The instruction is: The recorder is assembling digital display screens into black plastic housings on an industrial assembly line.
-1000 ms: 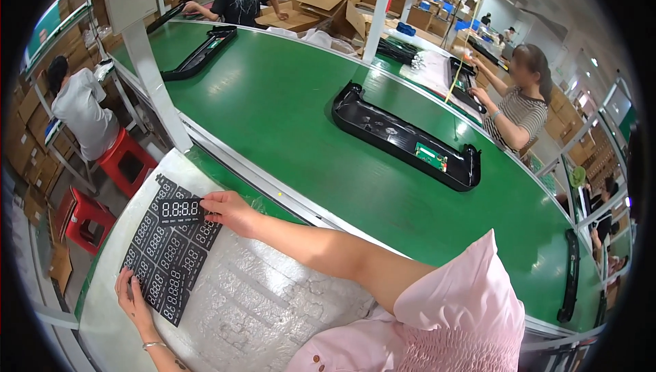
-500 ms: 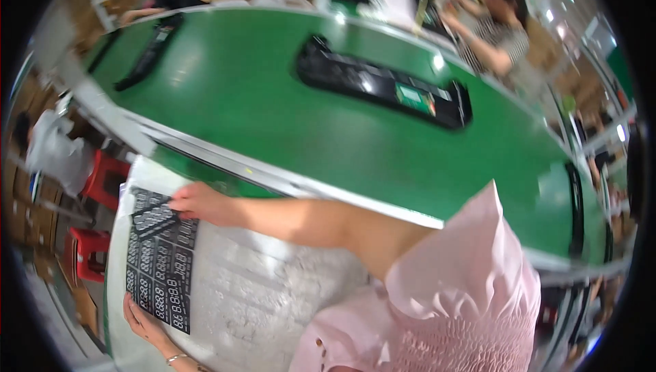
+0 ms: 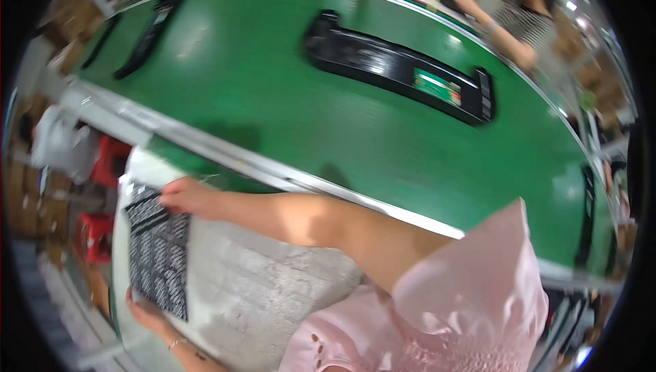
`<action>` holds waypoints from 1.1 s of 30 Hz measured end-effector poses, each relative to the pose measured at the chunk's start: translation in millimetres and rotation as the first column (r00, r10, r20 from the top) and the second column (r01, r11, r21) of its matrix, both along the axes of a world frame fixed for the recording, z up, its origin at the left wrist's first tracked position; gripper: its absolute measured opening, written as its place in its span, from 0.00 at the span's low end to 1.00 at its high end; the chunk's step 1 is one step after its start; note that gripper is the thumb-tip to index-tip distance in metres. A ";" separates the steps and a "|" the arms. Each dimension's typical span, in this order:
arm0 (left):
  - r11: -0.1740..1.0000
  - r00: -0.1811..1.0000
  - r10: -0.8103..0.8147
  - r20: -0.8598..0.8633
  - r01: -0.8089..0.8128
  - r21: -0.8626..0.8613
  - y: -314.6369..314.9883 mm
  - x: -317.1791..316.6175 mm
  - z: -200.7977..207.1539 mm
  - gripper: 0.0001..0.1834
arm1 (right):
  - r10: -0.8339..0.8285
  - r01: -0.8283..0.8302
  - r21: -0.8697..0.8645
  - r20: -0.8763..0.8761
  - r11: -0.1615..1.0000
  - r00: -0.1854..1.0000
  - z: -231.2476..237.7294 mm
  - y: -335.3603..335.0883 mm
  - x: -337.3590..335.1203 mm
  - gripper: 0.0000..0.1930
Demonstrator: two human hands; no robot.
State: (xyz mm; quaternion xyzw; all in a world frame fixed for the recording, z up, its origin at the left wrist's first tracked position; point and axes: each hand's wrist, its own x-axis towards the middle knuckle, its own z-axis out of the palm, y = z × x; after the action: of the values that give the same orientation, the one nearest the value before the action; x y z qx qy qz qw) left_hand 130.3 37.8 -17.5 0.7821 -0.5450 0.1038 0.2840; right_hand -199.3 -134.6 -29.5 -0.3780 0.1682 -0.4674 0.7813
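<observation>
My right hand (image 3: 186, 196) reaches across from the right, fingers pinched on the upper end of a black strip (image 3: 147, 209) with pale segment-style figures. That strip lies at a slant over the top of a group of similar black printed pieces (image 3: 158, 263); motion blur hides whether it is lifted. At the lower left edge of the group, my left hand (image 3: 147, 314) rests with its fingers stretched along the side, a bracelet on the wrist. Under the pieces is a whitish, wrinkled plastic-covered surface (image 3: 273, 283).
Beyond a pale metal rail (image 3: 225, 157) runs a green belt (image 3: 273, 112) carrying a long black housing (image 3: 383, 61) with a green circuit board (image 3: 437, 86). More black parts (image 3: 147, 37) lie far left. A co-worker (image 3: 519, 23) stands across; a red stool (image 3: 96, 235) is at left.
The view has tilted and shifted, moving the belt and housing up in the picture. My right hand sits slightly further left, still pinching the strip; my left hand keeps its place at the edge.
</observation>
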 end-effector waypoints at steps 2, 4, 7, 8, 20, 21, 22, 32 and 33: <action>0.980 0.975 -0.006 -0.220 -0.038 -0.194 4.1 2.0 -13.0 0.19 | -0.001 0.002 0.162 -0.006 0.987 1.000 29.7 9.5 -16.9 0.05; 0.926 0.922 -0.073 -0.380 -0.079 -0.370 -1.6 -22.2 1.7 0.19 | -0.099 0.087 0.078 0.172 0.993 0.980 13.2 -15.0 -27.6 0.02; 0.941 0.977 -0.133 -0.166 0.072 -0.332 -7.3 -88.5 39.0 0.21 | -0.346 0.186 0.391 0.390 0.901 0.853 41.6 -48.9 -53.7 0.03; 0.937 0.952 -0.230 -0.201 0.162 -0.309 -8.8 -120.5 52.7 0.21 | -0.356 0.204 0.379 0.394 0.903 0.847 47.4 -61.0 -64.1 0.04; 0.634 0.654 -0.732 -0.193 0.757 0.159 -28.4 -394.5 35.2 0.32 | -0.290 0.295 0.038 -0.104 0.955 0.951 68.3 -238.4 -70.0 0.36; 0.636 0.657 -0.726 -0.204 0.754 0.163 -33.0 -395.2 34.6 0.32 | -0.280 0.286 0.036 -0.121 0.958 0.952 64.6 -259.5 -68.5 0.36; 0.643 0.663 -0.714 -0.225 0.748 0.162 -35.2 -395.4 35.0 0.32 | -0.281 0.276 -0.055 -0.256 0.960 0.925 57.8 -274.9 -61.8 0.37; 0.628 0.616 -0.629 -0.474 0.762 0.157 -32.0 -378.9 36.6 0.33 | -0.869 -0.067 -0.906 -0.420 0.417 0.262 19.5 -398.3 31.3 0.45; 0.600 0.605 -0.654 -0.455 0.781 0.176 -32.3 -377.7 35.5 0.33 | -0.865 -0.121 -0.885 -0.465 0.449 0.190 28.8 -406.5 30.9 0.45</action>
State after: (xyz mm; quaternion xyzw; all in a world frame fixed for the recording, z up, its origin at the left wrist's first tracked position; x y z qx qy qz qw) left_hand -247.3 5.5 18.0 0.5328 -0.7670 -0.2605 0.2448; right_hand -168.4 -541.0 -0.6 -0.7962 0.4553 -0.3855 0.1010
